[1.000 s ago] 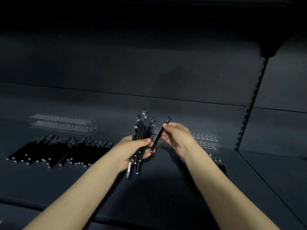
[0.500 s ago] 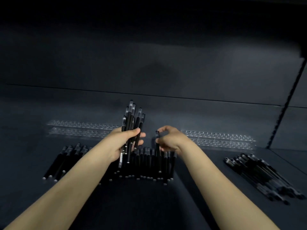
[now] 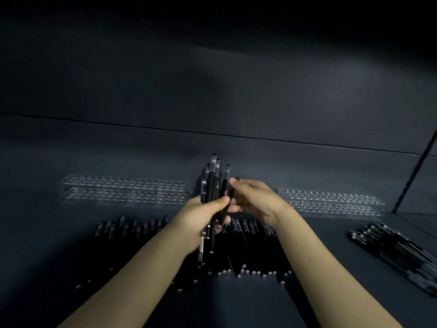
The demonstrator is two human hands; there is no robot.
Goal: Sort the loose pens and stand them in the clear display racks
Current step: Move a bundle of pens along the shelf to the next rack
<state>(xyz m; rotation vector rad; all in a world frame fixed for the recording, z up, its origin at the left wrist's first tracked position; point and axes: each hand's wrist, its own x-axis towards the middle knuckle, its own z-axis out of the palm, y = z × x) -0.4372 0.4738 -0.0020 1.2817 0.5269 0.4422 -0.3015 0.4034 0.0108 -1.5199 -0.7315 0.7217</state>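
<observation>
Rows: sorted pens (image 3: 250,235) lie side by side on the shelf (image 3: 331,292), caps aligned, likely staged for racking.
Left hand (image 3: 201,214): fingers clenched round an upright bundle (image 3: 212,176), a ready supply above the rows.
Right hand (image 3: 257,200): fingers pinch one pen (image 3: 231,194) at the bundle's edge, apparently to single it out.
Pile (image 3: 397,247): unsorted, well off to the right.
Racks: left rack (image 3: 123,190) and right rack (image 3: 331,200) sit behind, with no pens in them.
</observation>
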